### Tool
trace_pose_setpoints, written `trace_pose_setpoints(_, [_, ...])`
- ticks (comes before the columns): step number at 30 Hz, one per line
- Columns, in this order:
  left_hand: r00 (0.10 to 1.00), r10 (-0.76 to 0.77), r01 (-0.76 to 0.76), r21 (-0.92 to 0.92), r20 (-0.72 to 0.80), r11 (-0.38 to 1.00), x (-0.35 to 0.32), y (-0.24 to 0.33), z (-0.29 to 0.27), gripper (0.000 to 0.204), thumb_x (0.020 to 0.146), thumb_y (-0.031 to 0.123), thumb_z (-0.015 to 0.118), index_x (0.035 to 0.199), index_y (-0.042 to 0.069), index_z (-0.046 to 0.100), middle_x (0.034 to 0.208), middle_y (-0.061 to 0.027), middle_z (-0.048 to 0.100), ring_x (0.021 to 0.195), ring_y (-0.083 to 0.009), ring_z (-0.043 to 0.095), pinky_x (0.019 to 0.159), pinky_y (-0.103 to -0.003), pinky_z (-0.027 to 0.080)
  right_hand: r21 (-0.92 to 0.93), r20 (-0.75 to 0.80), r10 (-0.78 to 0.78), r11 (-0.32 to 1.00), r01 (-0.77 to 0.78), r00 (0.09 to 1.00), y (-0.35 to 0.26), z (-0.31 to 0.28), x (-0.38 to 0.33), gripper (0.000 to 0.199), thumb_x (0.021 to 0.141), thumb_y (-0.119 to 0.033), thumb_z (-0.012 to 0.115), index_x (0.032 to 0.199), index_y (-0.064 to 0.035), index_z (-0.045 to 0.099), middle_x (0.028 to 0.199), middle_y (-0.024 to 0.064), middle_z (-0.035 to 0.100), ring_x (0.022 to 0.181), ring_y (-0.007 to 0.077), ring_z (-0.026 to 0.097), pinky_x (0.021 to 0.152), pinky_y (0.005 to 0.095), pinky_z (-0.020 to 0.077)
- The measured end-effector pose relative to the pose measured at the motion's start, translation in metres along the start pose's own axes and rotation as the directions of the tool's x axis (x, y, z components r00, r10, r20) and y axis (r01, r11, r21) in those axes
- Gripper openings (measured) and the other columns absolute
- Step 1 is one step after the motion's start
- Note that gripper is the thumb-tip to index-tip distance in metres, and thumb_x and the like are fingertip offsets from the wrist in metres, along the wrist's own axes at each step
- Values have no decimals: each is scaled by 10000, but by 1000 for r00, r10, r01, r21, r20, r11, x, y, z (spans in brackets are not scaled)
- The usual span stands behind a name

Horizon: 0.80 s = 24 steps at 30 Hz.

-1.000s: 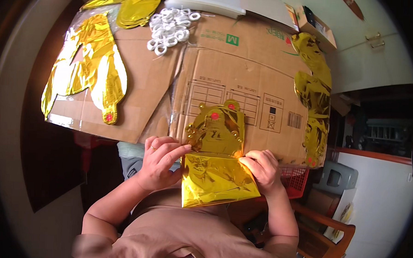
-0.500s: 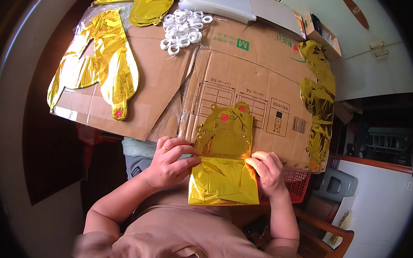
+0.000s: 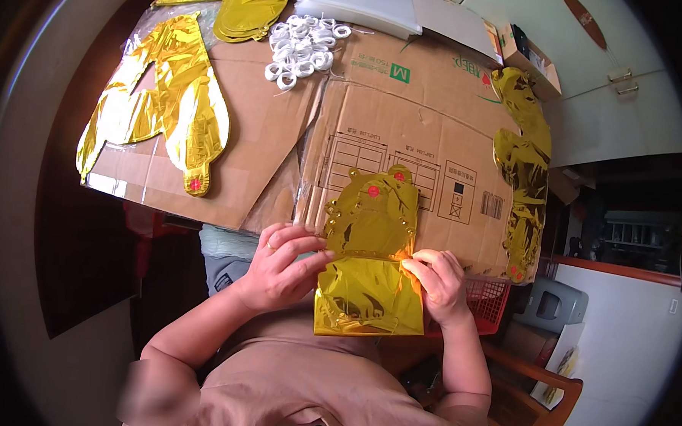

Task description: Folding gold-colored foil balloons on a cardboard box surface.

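Note:
In front of me is a flat, uninflated gold foil balloon (image 3: pixel 371 214), folded across its middle. Its upper part lies on the cardboard with two red spots near the top, and its lower part hangs over the near edge toward my chest. My left hand (image 3: pixel 284 265), a ring on one finger, has thumb and fingertips at the left end of the fold, loosely closed on the foil. At the right end of the fold, my right hand (image 3: pixel 438 282) pinches a bunched corner between thumb and fingers.
Flattened cardboard (image 3: pixel 391 108) covers the table. Another gold foil balloon (image 3: pixel 197 108) lies at left, with more foil (image 3: pixel 251 15) behind it. White string loops (image 3: pixel 302 48) sit beside a stack of clear plastic (image 3: pixel 361 8). Gold foil (image 3: pixel 527 168) lines the right edge, above a red basket (image 3: pixel 489 303).
The balloon's fold has shifted slightly up, and its hanging part has crinkled differently. My left fingertips have loosened and lifted a little; my right hand still pinches the corner.

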<state>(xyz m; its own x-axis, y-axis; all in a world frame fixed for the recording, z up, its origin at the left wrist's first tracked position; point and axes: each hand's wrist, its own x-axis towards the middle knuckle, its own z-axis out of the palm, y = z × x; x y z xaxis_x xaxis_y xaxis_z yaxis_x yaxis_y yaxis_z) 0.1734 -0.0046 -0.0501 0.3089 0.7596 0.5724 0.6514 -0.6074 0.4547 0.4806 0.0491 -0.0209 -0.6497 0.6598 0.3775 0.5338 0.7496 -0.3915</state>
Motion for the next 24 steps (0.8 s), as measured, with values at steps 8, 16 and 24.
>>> trace_pose_setpoints(8, [946,310,-307,-43,92,951,0,14,6,298,829,175,743,1124,138,715,1134,-44,678,1073,-217,627,950,-411,471,-11,-38,14,1000,-14,999,-3,2,-1,262,797,-76,726,1057,-73,687,983,64,630,789,242,630,713,377,500])
trace_pose_setpoints(16, [971,235,-221,-224,35,949,2,5,14,322,826,158,732,1136,76,699,1123,-79,671,1082,-251,633,991,-455,479,141,-95,436,896,-422,895,-21,-6,-8,238,822,31,733,1047,-23,679,980,85,642,788,203,643,677,312,523])
trace_pose_setpoints(24, [971,233,-213,-244,55,946,-8,1,25,321,842,149,687,1156,83,701,1156,-101,664,1142,-267,613,1093,-500,412,534,410,716,313,-785,565,-9,-26,-4,210,958,-173,691,943,34,721,803,20,718,757,37,606,683,231,499])
